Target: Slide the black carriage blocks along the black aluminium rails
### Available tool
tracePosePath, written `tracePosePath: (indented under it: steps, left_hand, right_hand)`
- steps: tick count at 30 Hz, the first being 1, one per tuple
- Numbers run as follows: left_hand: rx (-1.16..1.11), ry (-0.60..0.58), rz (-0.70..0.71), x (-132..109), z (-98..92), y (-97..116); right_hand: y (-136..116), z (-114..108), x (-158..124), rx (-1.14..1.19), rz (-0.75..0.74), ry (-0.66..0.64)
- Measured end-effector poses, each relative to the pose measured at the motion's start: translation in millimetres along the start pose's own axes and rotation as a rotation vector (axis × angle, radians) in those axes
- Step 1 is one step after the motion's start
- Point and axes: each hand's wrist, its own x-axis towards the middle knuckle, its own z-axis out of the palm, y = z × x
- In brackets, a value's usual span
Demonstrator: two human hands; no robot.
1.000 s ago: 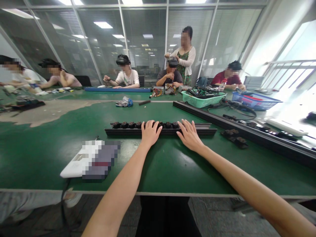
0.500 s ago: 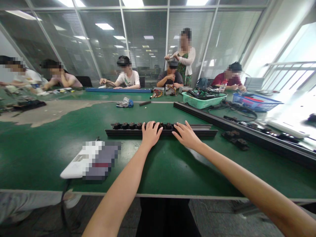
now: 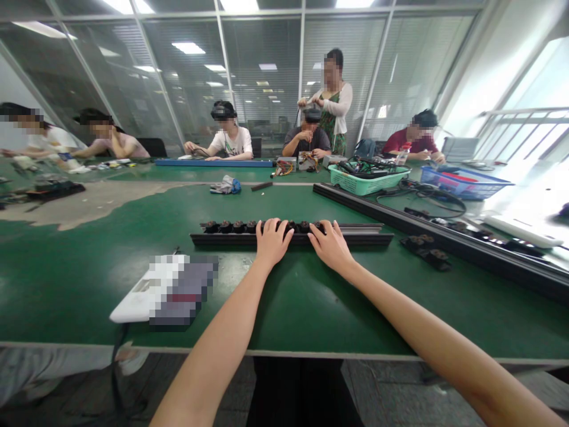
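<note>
A long black metal channel lies across the green table in front of me. A row of dark round-topped socket modules sits along its left and middle part. Spread over the middle of the row is my left hand, its fingers apart across the modules and its thumb near the front wall. Farther right, my right hand has thumb and forefinger around a black socket module, partly hidden by the fingers. Another dark module shows between the hands. The channel's right end holds no modules.
A white device with a cable lies front left. Loose black modules lie to the right, before a long black rail. Farther back are a green basket, a blue basket, grey-blue gloves and several people.
My right hand has shifted slightly left, and its fingers have drawn in around the module. My left hand stays in place on the row.
</note>
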Motion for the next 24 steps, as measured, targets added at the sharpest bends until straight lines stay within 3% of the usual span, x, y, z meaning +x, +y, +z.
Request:
tracePosePath:
  steps: [6, 24]
  left_hand:
    - [-0.020, -0.005, -0.013, -0.2, 0.3, -0.2]
    - [-0.001, -0.010, -0.008, -0.7, -0.3, 0.4]
  right_hand:
    - [-3.5, 1.4, -2.2, -0.014, 0.076, -0.005]
    - [3.8, -2.5, -2.2, -0.026, 0.089, -0.029]
